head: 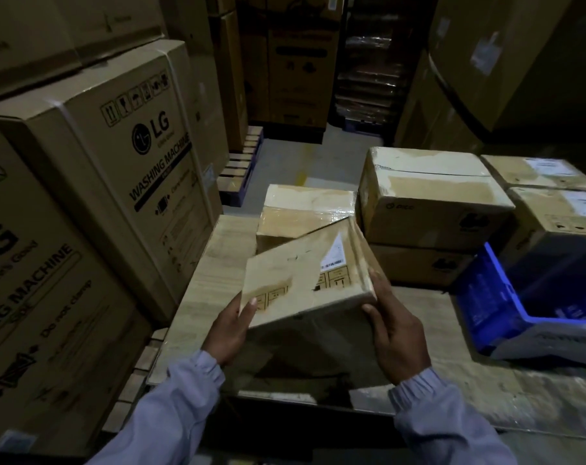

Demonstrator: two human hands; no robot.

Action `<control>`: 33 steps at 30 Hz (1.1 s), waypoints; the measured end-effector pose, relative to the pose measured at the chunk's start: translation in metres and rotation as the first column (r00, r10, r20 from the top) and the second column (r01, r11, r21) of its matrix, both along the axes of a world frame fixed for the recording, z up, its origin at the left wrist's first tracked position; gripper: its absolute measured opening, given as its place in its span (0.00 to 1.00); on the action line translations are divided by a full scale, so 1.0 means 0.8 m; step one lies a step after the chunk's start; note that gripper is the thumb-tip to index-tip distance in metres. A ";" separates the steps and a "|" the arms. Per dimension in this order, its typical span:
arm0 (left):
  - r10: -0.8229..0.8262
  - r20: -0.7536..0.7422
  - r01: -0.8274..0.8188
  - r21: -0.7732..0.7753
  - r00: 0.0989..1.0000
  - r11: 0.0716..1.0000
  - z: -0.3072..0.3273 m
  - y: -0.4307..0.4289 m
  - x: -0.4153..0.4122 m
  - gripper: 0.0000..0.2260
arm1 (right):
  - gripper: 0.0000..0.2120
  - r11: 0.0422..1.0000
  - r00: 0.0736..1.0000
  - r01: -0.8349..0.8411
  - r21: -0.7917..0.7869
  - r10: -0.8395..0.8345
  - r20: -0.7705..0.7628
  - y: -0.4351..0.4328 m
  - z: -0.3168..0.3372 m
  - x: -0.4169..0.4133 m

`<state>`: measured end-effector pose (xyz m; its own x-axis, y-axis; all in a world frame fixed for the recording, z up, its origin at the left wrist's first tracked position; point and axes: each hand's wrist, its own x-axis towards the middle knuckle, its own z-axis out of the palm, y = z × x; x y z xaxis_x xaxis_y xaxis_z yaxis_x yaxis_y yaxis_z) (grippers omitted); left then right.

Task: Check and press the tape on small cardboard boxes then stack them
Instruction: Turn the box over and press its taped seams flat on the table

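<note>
Looking down through the head view, I see the small cardboard box held tilted above the bench, clear of it and just in front of a taped box lying there. Both hands have it. The left hand grips the near-left corner, thumb on the top face, and the right hand curls round the near-right corner. I judge this to be the checking step. The light is poor, so I can't tell whether any tape is lifting. Next I'd press the seams flat, then set it squarely on the two-box stack at right.
</note>
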<state>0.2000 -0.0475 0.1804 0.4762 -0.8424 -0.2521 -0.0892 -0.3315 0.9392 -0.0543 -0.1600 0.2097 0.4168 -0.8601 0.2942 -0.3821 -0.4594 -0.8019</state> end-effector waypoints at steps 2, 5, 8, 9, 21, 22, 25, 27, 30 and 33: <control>-0.103 0.099 0.098 0.052 0.990 0.994 -0.013 -0.003 -0.015 0.21 | 0.25 0.996 0.998 -0.010 -0.088 0.004 -0.063 0.002 0.006 0.004; -0.151 0.199 0.112 0.195 0.968 0.974 -0.027 -0.008 -0.040 0.23 | 0.26 0.988 0.988 -0.041 -0.150 0.018 -0.152 0.012 0.001 0.011; -0.111 0.165 0.074 0.213 0.980 0.974 -0.034 -0.011 -0.047 0.23 | 0.27 0.989 0.985 -0.060 -0.139 0.036 -0.167 0.018 -0.010 0.014; -0.107 0.161 0.073 0.208 0.981 0.976 -0.032 -0.013 -0.047 0.23 | 0.27 0.987 0.981 -0.080 -0.136 0.054 -0.184 0.019 -0.015 0.016; 0.038 -0.127 -0.042 -0.028 0.991 0.999 0.001 -0.024 -0.021 0.12 | 0.35 0.995 0.867 -0.099 -0.016 0.078 -0.492 0.004 -0.083 -0.009; 0.064 -0.101 -0.067 -0.027 0.993 0.997 -0.002 -0.023 -0.017 0.11 | 0.36 0.997 0.864 -0.078 -0.009 0.063 -0.499 0.001 -0.084 -0.014; 0.098 -0.030 -0.099 -0.017 0.995 0.995 -0.006 -0.019 -0.005 0.10 | 0.37 0.999 0.858 -0.041 -0.007 0.032 -0.512 -0.009 -0.090 -0.030; 0.100 0.005 -0.100 -0.026 0.995 0.995 -0.007 -0.018 -0.001 0.10 | 0.37 0.999 0.844 -0.021 -0.030 0.002 -0.537 -0.012 -0.093 -0.039; 0.119 0.033 -0.117 -0.039 0.992 0.992 -0.012 -0.020 0.006 0.11 | 0.42 0.998 0.873 0.061 0.027 -0.040 -0.486 -0.014 -0.104 -0.050; 0.123 0.078 -0.123 0.000 0.989 0.992 -0.018 -0.016 0.013 0.13 | 0.46 0.940 0.933 0.203 0.275 -0.101 -0.346 -0.015 -0.116 -0.054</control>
<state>0.2102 -0.0601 0.1660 0.5945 -0.7749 -0.2146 -0.1200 -0.3495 0.9292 -0.0974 -0.1719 0.1170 0.3014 -0.9464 -0.1164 -0.6884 -0.1315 -0.7133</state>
